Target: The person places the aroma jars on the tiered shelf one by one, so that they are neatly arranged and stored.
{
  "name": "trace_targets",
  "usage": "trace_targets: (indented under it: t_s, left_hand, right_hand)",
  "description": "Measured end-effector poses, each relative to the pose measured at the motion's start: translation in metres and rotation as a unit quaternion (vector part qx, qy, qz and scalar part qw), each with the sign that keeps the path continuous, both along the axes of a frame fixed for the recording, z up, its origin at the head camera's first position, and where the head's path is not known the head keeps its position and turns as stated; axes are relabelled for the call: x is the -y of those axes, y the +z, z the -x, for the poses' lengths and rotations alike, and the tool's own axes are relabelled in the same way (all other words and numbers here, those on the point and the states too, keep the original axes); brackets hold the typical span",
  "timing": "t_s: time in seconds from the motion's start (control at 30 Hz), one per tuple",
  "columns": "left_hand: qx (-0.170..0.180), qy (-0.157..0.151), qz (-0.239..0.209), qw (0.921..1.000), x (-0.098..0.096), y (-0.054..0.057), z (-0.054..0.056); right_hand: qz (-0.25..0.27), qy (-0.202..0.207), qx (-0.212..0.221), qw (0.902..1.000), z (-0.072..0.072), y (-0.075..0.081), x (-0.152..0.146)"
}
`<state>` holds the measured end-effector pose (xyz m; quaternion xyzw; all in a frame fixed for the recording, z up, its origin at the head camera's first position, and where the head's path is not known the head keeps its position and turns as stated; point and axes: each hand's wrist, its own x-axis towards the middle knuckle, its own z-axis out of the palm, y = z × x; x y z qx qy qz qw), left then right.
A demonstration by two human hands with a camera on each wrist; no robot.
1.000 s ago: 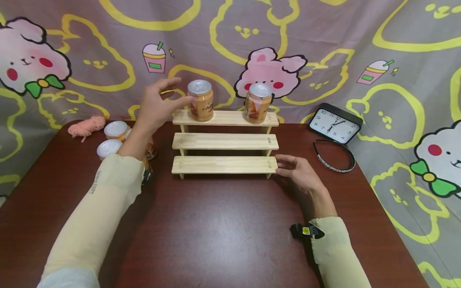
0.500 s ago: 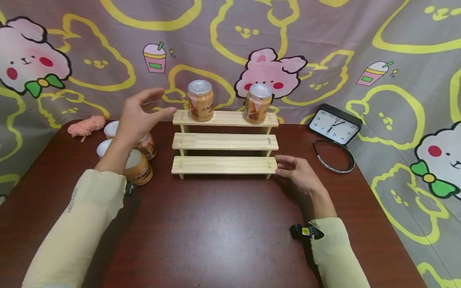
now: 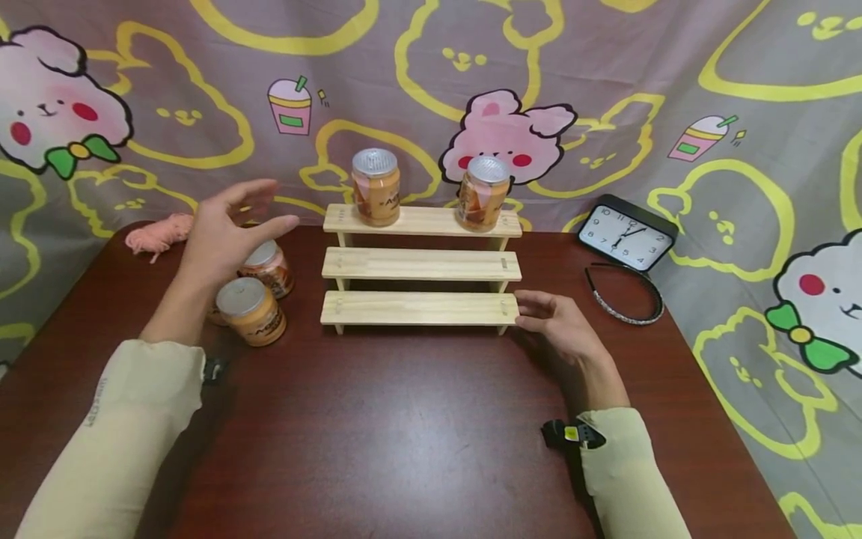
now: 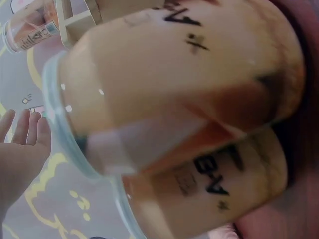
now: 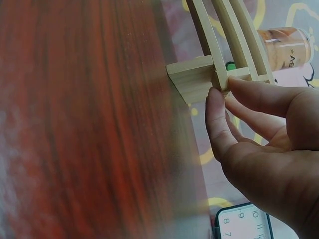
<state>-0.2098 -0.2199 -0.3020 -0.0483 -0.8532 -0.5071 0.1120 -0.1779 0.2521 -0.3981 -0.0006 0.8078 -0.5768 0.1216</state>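
Note:
A three-step wooden display stand point(image 3: 420, 308) stands on the table, with two orange-tan cans on its top step, one left point(image 3: 377, 198) and one right point(image 3: 481, 202). My right hand point(image 3: 559, 326) pinches the right end of the lowest step between thumb and fingertips, as the right wrist view shows. My left hand point(image 3: 229, 236) is in the air over the can group at the left, fingers apart, holding nothing. A front can point(image 3: 259, 323) and one behind it point(image 3: 276, 275) show there; the hand and forearm hide others. A can point(image 4: 189, 89) fills much of the left wrist view.
Pink yarn point(image 3: 158, 236) lies at the table's back left. At the back right stand a white-faced clock point(image 3: 626, 230) and, before it, a headband point(image 3: 629, 318). A patterned cloth point(image 3: 572, 45) hangs behind the dark red table point(image 3: 404, 434).
My left hand has moved away from the top-step left can, leftward and down toward the cans at the left. That can stays standing on the step. The right hand keeps its place.

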Motion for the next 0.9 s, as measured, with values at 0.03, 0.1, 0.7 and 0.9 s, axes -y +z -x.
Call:
trace_targets:
  t_s: [0.03, 0.1, 0.7, 0.9]
  left_hand:
    - [0.005, 0.001, -0.002, 1.0000, 0.002, -0.001, -0.001]
    - [0.018, 0.001, -0.004, 0.9998, 0.006, -0.003, -0.004]
    - [0.065, -0.032, 0.051, 0.9960, 0.045, -0.030, -0.028]
    - [0.092, -0.067, 0.062, 0.9916, 0.057, -0.032, -0.032]
  right_hand:
    - [-0.001, 0.000, 0.000, 1.0000, -0.001, 0.000, 0.000]
    - [-0.002, -0.001, 0.001, 1.0000, -0.001, 0.000, -0.001]
    - [0.031, 0.010, -0.015, 0.9994, -0.003, -0.005, -0.001]
    - [0.034, 0.011, -0.019, 0.9992, -0.001, -0.002, 0.000]
